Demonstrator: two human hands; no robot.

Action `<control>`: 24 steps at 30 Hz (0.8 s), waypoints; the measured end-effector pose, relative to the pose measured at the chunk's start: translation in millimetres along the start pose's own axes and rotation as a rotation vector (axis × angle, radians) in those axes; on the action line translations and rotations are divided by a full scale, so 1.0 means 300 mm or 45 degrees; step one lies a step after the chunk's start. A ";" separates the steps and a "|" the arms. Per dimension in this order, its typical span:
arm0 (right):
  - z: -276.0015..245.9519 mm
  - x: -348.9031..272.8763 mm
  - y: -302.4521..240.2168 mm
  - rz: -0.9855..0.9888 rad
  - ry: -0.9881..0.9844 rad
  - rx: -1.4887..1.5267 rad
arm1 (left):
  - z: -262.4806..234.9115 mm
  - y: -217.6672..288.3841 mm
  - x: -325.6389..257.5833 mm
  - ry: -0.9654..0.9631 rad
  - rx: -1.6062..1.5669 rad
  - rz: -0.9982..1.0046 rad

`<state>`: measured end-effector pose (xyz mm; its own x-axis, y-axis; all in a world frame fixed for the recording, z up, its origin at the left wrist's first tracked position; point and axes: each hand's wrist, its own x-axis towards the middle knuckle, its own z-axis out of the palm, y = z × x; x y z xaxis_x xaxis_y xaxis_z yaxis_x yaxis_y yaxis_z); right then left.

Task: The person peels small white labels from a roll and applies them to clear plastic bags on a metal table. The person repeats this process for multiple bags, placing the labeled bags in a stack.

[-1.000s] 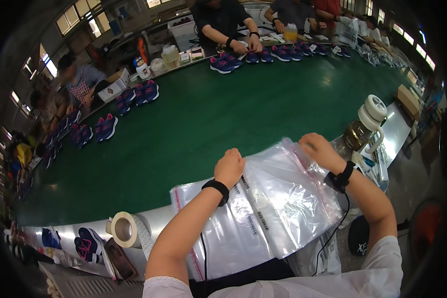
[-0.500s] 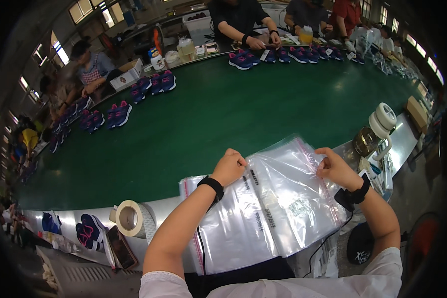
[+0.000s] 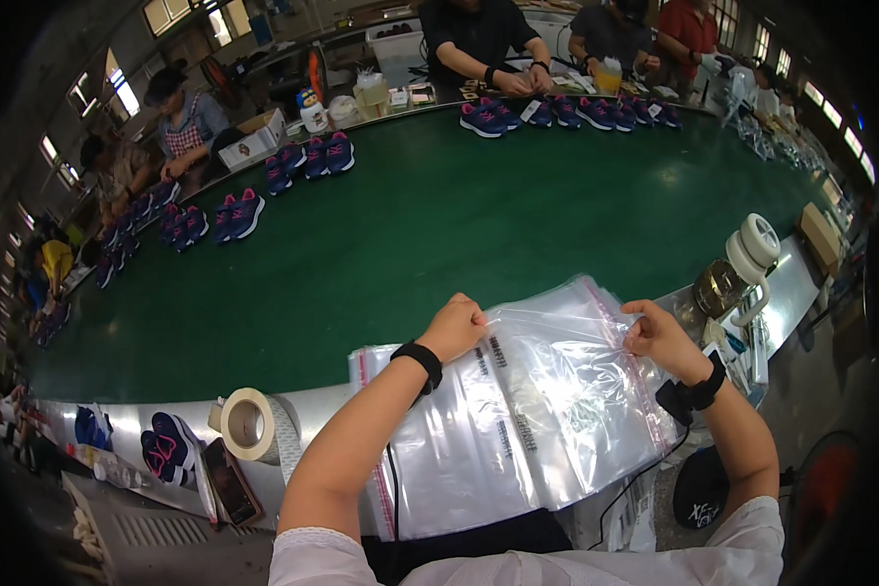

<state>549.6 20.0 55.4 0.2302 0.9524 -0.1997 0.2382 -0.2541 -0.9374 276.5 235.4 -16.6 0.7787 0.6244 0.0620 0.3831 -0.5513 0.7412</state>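
In front of me lie clear plastic bags [image 3: 581, 400] in two overlapping stacks, with reddish seal strips along the outer sides and dark print near the middle. My left hand [image 3: 454, 329] is closed in a pinch at the far middle edge, where a bag's film is drawn taut. At the right stack's far right side, my right hand [image 3: 656, 338] pinches the film beside the strip. The raised film stretches between both hands, wrinkled and glossy. How many layers they hold cannot be made out.
A green conveyor belt [image 3: 381, 234] runs beyond the bags, carrying navy and pink sneakers [image 3: 239, 216]. Left of me are a tape roll [image 3: 248, 426], a phone [image 3: 232, 481] and a sneaker pair [image 3: 169, 449]. A lidded jug [image 3: 723, 287] stands right. Several people work across the belt.
The view has shifted slightly, and the sneakers across the belt appear a little further right. Both hands keep their pinch on the film, almost in place; the sheen and wrinkles differ a little.
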 end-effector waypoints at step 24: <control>-0.034 -0.195 0.069 -0.247 0.247 -1.323 | -0.400 0.282 -0.838 -0.201 -0.963 -0.688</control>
<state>550.6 -42.7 50.5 0.2263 0.9721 0.0612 0.9514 -0.2071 -0.2282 53.5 98.1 110.8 0.6695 0.5774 -0.4673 0.3309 0.3314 0.8836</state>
